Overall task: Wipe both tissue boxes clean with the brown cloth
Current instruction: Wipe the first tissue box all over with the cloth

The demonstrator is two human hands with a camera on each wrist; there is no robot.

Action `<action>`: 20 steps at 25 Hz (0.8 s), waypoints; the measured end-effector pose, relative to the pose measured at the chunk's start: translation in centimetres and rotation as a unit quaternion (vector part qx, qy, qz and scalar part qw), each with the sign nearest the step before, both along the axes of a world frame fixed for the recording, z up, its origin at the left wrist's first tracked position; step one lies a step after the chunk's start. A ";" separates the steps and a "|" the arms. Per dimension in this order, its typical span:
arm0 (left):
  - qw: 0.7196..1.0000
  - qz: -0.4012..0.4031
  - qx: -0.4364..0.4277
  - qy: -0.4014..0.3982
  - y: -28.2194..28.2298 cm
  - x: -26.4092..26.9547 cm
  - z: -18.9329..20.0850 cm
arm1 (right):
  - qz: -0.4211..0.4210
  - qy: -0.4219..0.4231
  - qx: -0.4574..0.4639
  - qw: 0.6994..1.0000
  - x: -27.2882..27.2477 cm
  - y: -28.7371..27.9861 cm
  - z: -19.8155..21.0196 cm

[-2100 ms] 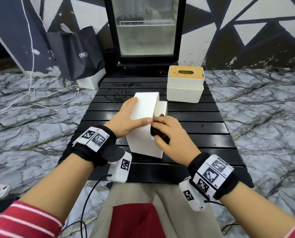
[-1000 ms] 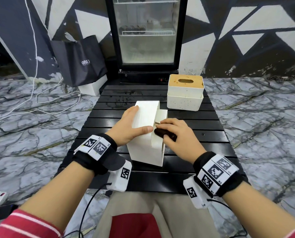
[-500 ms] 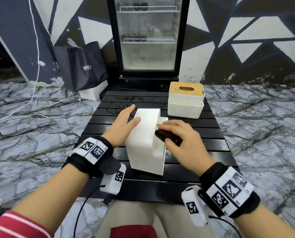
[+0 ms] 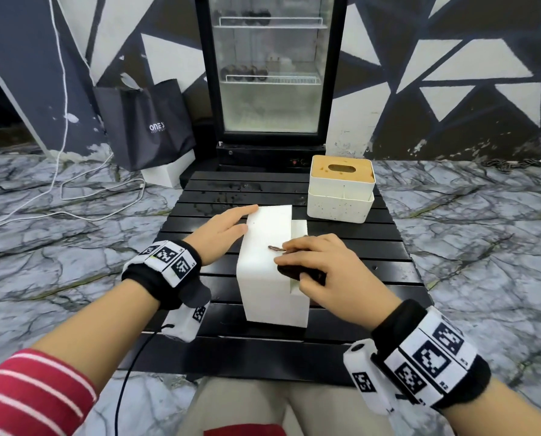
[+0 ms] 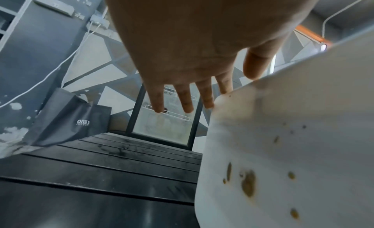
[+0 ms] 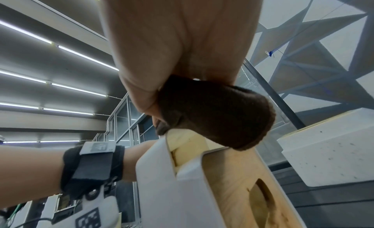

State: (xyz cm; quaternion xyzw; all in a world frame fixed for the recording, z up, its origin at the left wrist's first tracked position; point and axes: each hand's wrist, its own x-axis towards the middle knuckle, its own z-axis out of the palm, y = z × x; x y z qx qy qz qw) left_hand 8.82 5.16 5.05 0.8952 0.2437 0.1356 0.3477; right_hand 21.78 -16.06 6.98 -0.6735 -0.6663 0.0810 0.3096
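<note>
A white tissue box lies tipped on its side in the middle of the black slatted table, its wooden lid facing right. My left hand rests flat against the box's left face with straight fingers; brown stains dot that face. My right hand holds the bunched brown cloth against the box's upper right edge. A second white tissue box with a wooden lid stands upright at the table's far right, also in the right wrist view.
A glass-door fridge stands just behind the table. A dark shopping bag and a white box sit on the marble floor at back left, with white cables trailing across it. My lap is at the table's near edge.
My left hand let go of its thumb-over-top grip and now lies flat on the box's left face. My right hand slid the cloth along the box's upper right edge.
</note>
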 end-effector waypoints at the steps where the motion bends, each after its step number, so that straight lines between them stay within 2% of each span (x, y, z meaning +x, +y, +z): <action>1: 1.000 0.004 0.030 0.003 -0.2 -0.4 0.0 | -0.002 -0.005 -0.002 1.000 0.3 -0.1 0.0; 4: 0.997 0.037 0.073 -0.003 -1.4 -1.7 -0.2 | -0.025 -0.011 -0.008 1.000 2.1 -0.1 -0.2; 8: 0.983 0.132 0.120 -0.026 -3.0 -3.0 -0.6 | -0.079 -0.003 0.024 0.997 3.0 -0.1 0.2; 11: 0.982 0.168 0.051 -0.066 -3.3 -2.5 -0.7 | -0.072 0.000 0.049 0.996 1.6 -0.4 0.4; 15: 0.985 0.127 -0.088 -0.073 -3.1 -2.1 -0.8 | -0.062 -0.013 0.017 0.998 1.0 -0.2 -0.5; 18: 0.982 0.114 -0.130 -0.071 -3.6 -2.2 -0.7 | -0.076 -0.010 0.016 0.997 2.3 -0.1 -0.7; 20: 0.982 0.113 -0.129 -0.076 -4.5 -2.3 -0.7 | -0.085 -0.009 0.011 0.996 3.4 0.3 -0.8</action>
